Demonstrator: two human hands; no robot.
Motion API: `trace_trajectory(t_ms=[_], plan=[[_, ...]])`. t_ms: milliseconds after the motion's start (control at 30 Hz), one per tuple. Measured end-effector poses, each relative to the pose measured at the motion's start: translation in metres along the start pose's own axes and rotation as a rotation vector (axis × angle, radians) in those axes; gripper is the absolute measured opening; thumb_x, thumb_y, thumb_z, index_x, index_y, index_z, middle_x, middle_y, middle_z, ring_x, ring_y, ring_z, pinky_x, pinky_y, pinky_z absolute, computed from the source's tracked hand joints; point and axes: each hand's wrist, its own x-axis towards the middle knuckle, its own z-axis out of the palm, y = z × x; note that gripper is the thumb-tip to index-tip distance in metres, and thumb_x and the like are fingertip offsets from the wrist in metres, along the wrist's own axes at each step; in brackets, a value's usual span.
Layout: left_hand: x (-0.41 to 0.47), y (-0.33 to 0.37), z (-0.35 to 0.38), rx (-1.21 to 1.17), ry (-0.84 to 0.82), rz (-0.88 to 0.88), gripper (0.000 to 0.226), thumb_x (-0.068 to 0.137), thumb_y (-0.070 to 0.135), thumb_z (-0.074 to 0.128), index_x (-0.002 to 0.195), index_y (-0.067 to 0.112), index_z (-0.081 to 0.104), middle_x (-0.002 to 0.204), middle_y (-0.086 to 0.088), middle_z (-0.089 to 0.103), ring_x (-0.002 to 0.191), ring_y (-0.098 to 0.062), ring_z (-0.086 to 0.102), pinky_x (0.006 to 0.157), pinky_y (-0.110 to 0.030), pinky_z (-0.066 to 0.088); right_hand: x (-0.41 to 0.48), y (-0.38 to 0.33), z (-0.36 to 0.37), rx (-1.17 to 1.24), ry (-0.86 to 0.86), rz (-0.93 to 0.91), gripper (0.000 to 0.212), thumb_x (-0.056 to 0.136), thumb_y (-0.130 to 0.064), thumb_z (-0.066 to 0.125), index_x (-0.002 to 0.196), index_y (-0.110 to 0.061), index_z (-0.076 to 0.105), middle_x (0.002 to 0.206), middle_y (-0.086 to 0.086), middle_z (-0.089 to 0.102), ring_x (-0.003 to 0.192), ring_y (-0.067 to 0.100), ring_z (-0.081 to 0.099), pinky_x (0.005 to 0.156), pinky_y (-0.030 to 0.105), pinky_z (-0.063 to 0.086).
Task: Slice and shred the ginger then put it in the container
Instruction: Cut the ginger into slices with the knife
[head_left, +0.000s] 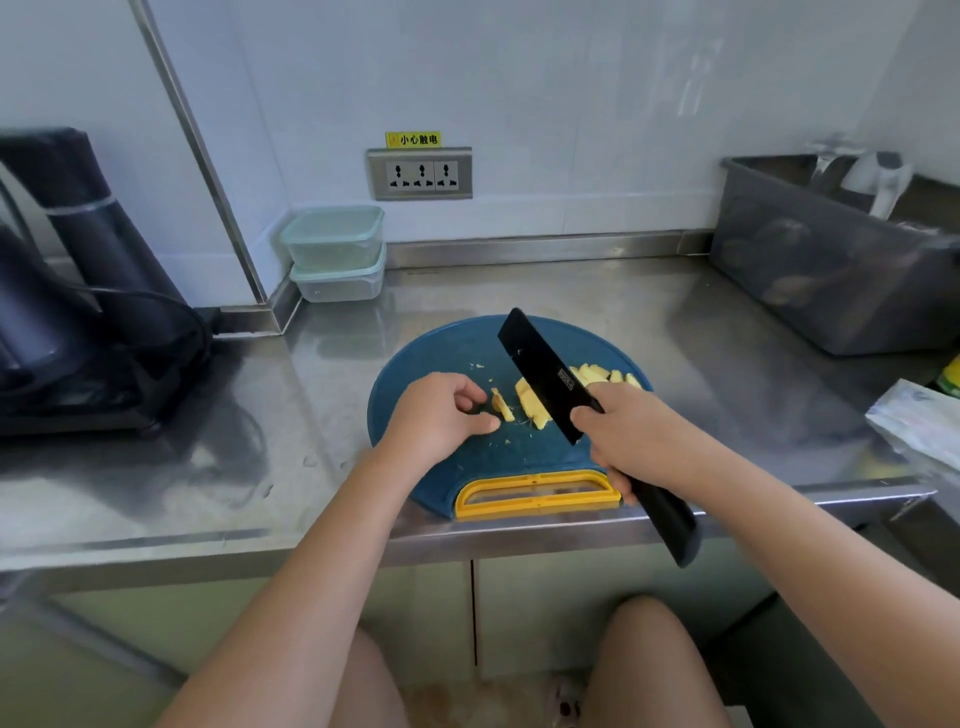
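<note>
Right hand (634, 436) tight around black knife (545, 371); left hand (436, 415) slack, empty, beside ginger slices (530, 405); yellow label (413, 139) "小心触电"

One wide head-worn view looks forward and down, close over the steel counter (727, 322)

Left hand (441, 410) low, fingers (469, 387) loosely curled; right hand (631, 436) tight around knife (545, 371) handle.
</note>
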Motion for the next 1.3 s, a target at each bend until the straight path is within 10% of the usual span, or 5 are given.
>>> trace_trajectory(t_ms=[367,600,967,1300], plan=[[0.013,0.007,-0.003,0.287,0.121,0.146,0.024,0.087,0.023,0.065,0.111,0.019,0.064,0.105,0.001,0.059,0.093,-0.017,0.059,0.079,-0.029,0.047,-0.001,0.008,-0.001,0.084,0.039,-0.009,0.015,0.1,-0.02,0.038,0.09,-0.012,0.046,0.052,0.005,0.05,0.027,0.011,0.043,0.044,0.025,0.045],[0.013,0.031,-0.008,0.548,-0.089,0.389,0.018,0.088,0.025,0.063,0.105,0.023,0.069,0.103,0.003,0.063,0.095,-0.014,0.057,0.075,-0.024,0.043,0.001,0.017,-0.004,0.034,0.015,-0.028,0.015,0.1,-0.018,0.037,0.097,-0.009,0.048,0.052,0.004,0.053,0.029,0.011,0.047,0.038,0.023,0.041],[-0.01,0.024,-0.024,0.332,-0.19,-0.21,0.034,0.087,0.025,0.054,0.058,0.008,0.058,0.047,-0.002,0.058,0.028,-0.008,0.041,0.041,-0.017,0.037,-0.013,0.011,0.016,0.115,-0.05,-0.079,0.015,0.1,-0.025,0.036,0.094,-0.016,0.046,0.053,0.005,0.051,0.03,0.014,0.045,0.044,0.028,0.047],[-0.016,0.011,-0.033,-0.018,-0.312,-0.428,0.035,0.098,0.027,0.046,0.075,0.005,0.061,0.045,-0.003,0.056,0.035,-0.011,0.044,0.036,-0.018,0.035,-0.004,-0.011,0.044,-0.024,-0.153,-0.172,0.018,0.098,-0.022,0.034,0.087,-0.011,0.043,0.057,0.01,0.054,0.031,0.015,0.05,0.038,0.022,0.041]])
